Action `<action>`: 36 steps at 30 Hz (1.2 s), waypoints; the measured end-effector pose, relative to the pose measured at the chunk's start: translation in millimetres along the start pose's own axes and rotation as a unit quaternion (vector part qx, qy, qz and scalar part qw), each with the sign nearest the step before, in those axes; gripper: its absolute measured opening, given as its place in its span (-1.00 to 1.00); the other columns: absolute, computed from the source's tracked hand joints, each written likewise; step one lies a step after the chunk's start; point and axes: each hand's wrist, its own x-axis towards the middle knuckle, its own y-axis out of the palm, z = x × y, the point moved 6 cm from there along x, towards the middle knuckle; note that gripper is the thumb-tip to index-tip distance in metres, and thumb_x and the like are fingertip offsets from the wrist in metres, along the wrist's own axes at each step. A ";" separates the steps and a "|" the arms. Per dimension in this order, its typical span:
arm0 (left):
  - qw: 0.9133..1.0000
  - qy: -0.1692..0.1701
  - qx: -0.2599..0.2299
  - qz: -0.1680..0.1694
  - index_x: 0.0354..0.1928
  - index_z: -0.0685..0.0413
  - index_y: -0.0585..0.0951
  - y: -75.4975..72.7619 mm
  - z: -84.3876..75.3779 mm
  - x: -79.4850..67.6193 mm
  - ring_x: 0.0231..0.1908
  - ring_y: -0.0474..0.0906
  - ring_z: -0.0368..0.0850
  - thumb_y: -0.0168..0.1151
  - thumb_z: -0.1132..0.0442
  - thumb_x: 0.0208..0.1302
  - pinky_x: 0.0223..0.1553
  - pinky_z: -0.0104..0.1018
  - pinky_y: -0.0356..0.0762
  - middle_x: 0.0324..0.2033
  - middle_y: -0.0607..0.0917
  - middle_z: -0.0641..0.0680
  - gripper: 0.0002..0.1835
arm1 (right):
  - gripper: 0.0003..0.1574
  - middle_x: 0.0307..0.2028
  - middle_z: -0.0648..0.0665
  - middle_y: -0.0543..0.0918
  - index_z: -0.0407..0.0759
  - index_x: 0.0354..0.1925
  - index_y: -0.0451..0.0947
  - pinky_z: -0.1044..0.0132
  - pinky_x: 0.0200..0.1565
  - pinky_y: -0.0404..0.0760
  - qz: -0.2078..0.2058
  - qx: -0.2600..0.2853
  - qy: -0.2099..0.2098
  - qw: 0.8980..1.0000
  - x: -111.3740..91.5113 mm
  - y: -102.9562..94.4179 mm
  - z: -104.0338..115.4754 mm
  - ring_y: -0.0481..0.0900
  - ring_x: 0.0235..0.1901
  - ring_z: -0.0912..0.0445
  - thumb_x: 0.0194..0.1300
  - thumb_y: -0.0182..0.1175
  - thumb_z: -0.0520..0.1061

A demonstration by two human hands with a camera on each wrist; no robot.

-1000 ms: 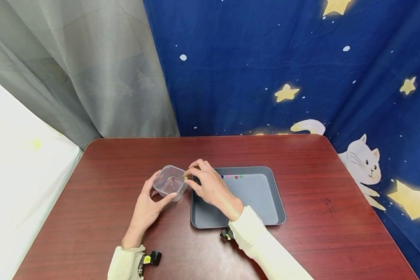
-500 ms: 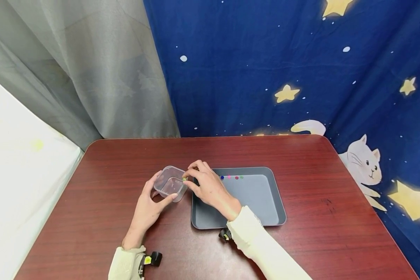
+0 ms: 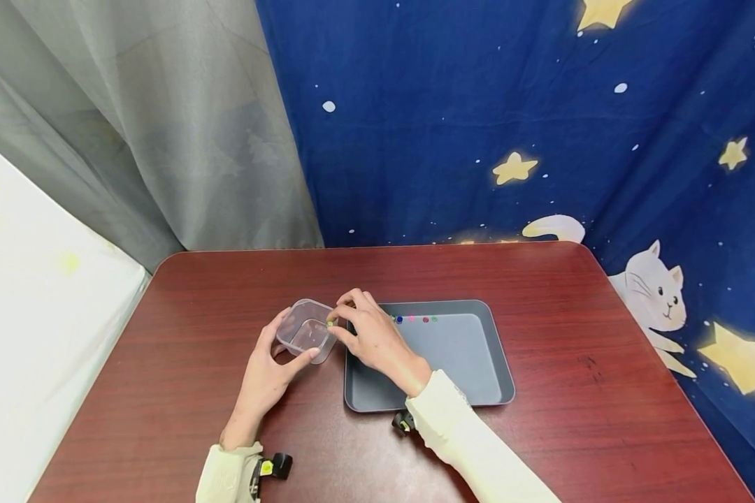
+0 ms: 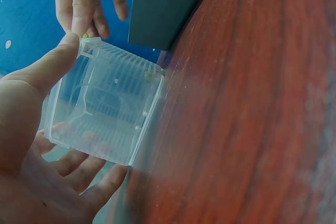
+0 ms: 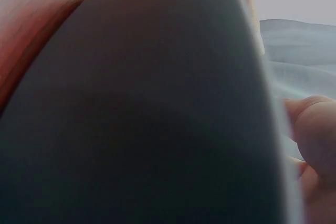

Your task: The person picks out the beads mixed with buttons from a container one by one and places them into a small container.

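Pinching yellow-green piece [image 3: 330,323] in right hand [image 3: 372,337] at rim of clear container [image 3: 306,334] | gripping container left of pinch with left hand [image 3: 267,367] | apparently mid-transfer in unclear direction, beside tray [image 3: 459,356] right of pinch | probably requiring steady container, clean release next

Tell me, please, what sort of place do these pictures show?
Probably a small indoor recording corner, though I cannot be certain: a starry blue curtain and a grey curtain hang behind a reddish-brown table, and a wrist-worn black device suggests filming.
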 end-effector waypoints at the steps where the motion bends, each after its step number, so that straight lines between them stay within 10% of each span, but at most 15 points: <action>1: 1.000 0.000 0.000 0.000 0.61 -0.30 0.23 -0.1 -0.3 -0.1 0.24 0.58 0.05 0.55 0.06 0.24 0.17 -0.48 0.57 0.44 0.38 0.09 -0.04 | -0.79 0.14 0.05 0.53 0.12 -0.01 0.74 0.23 0.07 0.65 0.001 -0.001 0.000 1.000 0.4 0.7 0.0 0.46 0.10 0.13 0.49 0.28 0.08; 36: 1.000 0.005 0.005 0.001 0.61 -0.29 0.21 0.7 1.9 1.4 0.27 0.57 0.05 0.54 0.07 0.25 0.21 -0.30 0.62 0.47 0.36 0.10 -0.04 | -0.70 0.13 0.04 0.54 0.07 0.07 0.72 0.19 0.04 0.62 0.030 0.005 0.025 0.999 -0.2 6.1 -4.6 0.45 0.05 0.12 0.51 0.24 0.11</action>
